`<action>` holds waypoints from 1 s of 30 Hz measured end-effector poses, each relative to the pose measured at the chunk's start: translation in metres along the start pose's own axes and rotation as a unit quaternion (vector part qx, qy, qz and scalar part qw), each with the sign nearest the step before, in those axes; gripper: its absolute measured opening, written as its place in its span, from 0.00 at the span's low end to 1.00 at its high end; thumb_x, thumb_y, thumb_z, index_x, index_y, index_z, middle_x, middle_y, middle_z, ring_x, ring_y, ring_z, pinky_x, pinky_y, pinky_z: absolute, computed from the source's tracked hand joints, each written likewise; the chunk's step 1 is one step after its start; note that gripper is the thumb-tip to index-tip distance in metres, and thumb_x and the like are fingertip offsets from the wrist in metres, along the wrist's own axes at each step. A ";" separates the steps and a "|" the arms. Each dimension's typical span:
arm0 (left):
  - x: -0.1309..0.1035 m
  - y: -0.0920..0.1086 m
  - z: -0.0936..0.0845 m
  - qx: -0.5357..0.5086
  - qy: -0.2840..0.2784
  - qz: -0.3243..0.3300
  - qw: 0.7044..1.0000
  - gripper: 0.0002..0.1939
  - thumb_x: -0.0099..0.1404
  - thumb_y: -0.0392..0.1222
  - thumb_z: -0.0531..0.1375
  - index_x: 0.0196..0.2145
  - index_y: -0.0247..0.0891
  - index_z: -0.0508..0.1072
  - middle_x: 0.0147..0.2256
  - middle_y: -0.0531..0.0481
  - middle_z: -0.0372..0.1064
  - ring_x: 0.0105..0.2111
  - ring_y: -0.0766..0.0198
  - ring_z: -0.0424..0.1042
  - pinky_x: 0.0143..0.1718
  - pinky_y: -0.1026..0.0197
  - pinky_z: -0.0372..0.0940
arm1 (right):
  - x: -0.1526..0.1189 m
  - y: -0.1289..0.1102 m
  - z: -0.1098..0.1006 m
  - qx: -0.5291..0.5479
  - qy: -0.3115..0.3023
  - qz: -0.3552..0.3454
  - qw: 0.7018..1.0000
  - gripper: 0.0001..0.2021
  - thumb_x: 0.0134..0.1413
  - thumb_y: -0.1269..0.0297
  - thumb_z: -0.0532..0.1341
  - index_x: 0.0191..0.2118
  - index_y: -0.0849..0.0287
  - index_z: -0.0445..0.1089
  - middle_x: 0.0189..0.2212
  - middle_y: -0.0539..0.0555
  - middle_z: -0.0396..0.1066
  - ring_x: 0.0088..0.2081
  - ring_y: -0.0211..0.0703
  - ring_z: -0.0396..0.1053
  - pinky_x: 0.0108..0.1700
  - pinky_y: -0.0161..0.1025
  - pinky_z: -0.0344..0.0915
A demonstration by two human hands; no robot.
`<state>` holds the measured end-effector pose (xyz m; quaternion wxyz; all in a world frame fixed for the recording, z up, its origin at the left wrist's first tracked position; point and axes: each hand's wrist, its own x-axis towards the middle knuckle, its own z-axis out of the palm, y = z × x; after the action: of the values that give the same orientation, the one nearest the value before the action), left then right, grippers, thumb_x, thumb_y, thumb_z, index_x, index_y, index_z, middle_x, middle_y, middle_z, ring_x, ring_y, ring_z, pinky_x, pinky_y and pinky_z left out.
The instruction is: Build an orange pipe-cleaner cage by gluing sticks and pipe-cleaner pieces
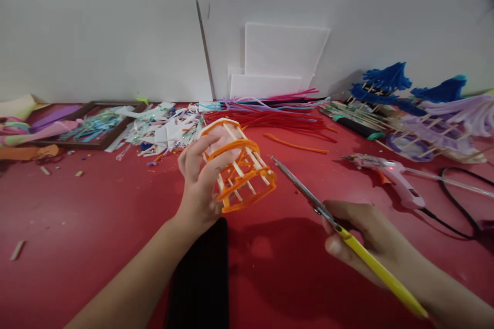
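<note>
My left hand [203, 180] is wrapped round a small craft frame [247, 177] made of pale wooden sticks and orange pipe cleaners, with a white base at its far end. It is held tilted above the red table, its orange ring end toward the right. My right hand [358, 236] grips a pair of scissors [309, 195] with yellow handles. Their blades look closed and point up and left at the frame, a small gap away from it. Part of the right hand's fingers is hidden behind the scissors.
A black flat object [200, 282] lies below my left hand. At right rests a pink glue gun [389, 172] with its cord. Blue-topped stick models [386, 85], red pipe cleaners [285, 121], a loose orange pipe cleaner [295, 144], white scraps [170, 131] and a brown frame [110, 139] line the back.
</note>
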<state>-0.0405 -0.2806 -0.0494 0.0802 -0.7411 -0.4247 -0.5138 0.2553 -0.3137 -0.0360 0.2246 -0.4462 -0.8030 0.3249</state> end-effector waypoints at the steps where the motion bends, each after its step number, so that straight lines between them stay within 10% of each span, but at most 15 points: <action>1: 0.000 0.001 -0.001 0.024 0.015 0.009 1.000 0.26 0.62 0.53 0.66 0.57 0.58 0.67 0.61 0.51 0.59 0.60 0.42 0.59 0.62 0.32 0.55 | -0.002 0.000 0.000 0.022 -0.020 0.009 1.000 0.28 0.58 0.33 0.51 0.25 0.55 0.58 0.19 0.44 0.53 0.21 0.34 0.48 0.21 0.35 0.43; 8: 0.009 0.009 -0.008 0.072 0.032 0.002 0.997 0.21 0.66 0.44 0.63 0.54 0.63 0.68 0.63 0.60 0.57 0.67 0.41 0.52 0.64 0.31 0.57 | -0.007 0.003 0.001 0.042 -0.050 0.039 0.997 0.28 0.58 0.33 0.51 0.26 0.56 0.59 0.20 0.45 0.55 0.22 0.34 0.49 0.22 0.35 0.44; 18: 0.008 0.010 -0.008 0.165 0.054 0.089 0.981 0.22 0.60 0.29 0.67 0.47 0.53 0.75 0.58 0.49 0.61 0.62 0.45 0.58 0.58 0.36 0.65 | -0.002 -0.008 -0.003 0.032 -0.086 0.070 0.993 0.25 0.57 0.38 0.57 0.27 0.57 0.62 0.20 0.45 0.54 0.22 0.33 0.48 0.22 0.33 0.45; 30: 0.004 0.018 -0.013 0.199 0.018 0.047 0.979 0.23 0.63 0.35 0.67 0.53 0.54 0.72 0.57 0.46 0.65 0.58 0.44 0.60 0.53 0.37 0.65 | -0.004 -0.004 0.006 0.001 -0.003 0.064 0.998 0.33 0.50 0.27 0.54 0.18 0.56 0.56 0.15 0.42 0.44 0.19 0.31 0.41 0.19 0.34 0.39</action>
<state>-0.0362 -0.2966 -0.0347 0.2578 -0.7199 -0.4818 -0.4280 0.2508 -0.3211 -0.0375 0.2015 -0.4951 -0.7733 0.3411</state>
